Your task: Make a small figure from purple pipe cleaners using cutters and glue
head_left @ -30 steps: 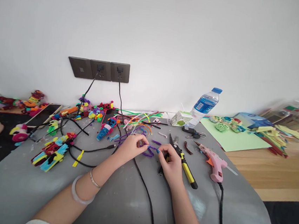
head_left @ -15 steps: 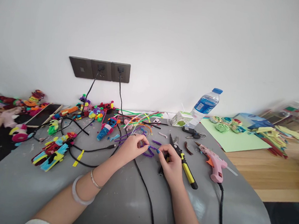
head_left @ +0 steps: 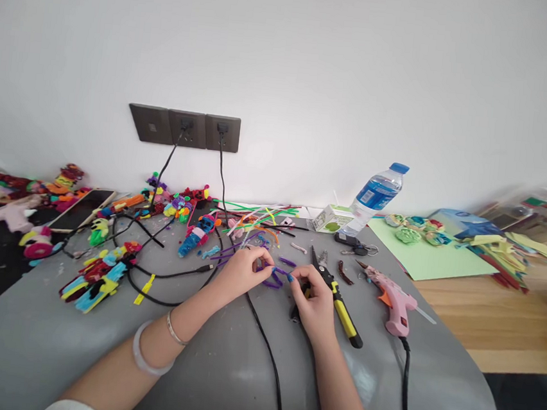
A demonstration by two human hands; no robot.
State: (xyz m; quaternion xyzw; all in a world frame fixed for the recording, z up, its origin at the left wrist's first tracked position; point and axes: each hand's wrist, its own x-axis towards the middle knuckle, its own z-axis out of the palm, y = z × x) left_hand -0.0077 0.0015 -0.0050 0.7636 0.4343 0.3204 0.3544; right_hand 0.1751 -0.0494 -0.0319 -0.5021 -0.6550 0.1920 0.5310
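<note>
A purple pipe cleaner [head_left: 281, 271] stretches between my two hands above the grey table. My left hand [head_left: 248, 268] pinches one end between thumb and forefinger. The other end is pinched by the fingertips of my right hand [head_left: 312, 292]. More purple pipe-cleaner pieces [head_left: 273, 283] lie just beneath, and a short one [head_left: 287, 262] rests beyond. Yellow-and-black pliers [head_left: 343, 313] lie beside and partly under my right hand. A pink hot glue gun [head_left: 394, 300] lies farther right, its black cord running toward me.
Coloured pipe cleaners [head_left: 263, 214] lie along the wall. Pipe-cleaner figures [head_left: 97, 278] and black cables [head_left: 170, 275] spread over the left. At the back are a drink carton [head_left: 333, 218], a tilted water bottle [head_left: 375, 195] and keys [head_left: 356, 245]. Green paper [head_left: 427, 262] lies right.
A co-worker's hand at the far left has gone out of view, uncovering a pink glue gun there. My hands hold almost the same position with the purple pipe cleaner.
</note>
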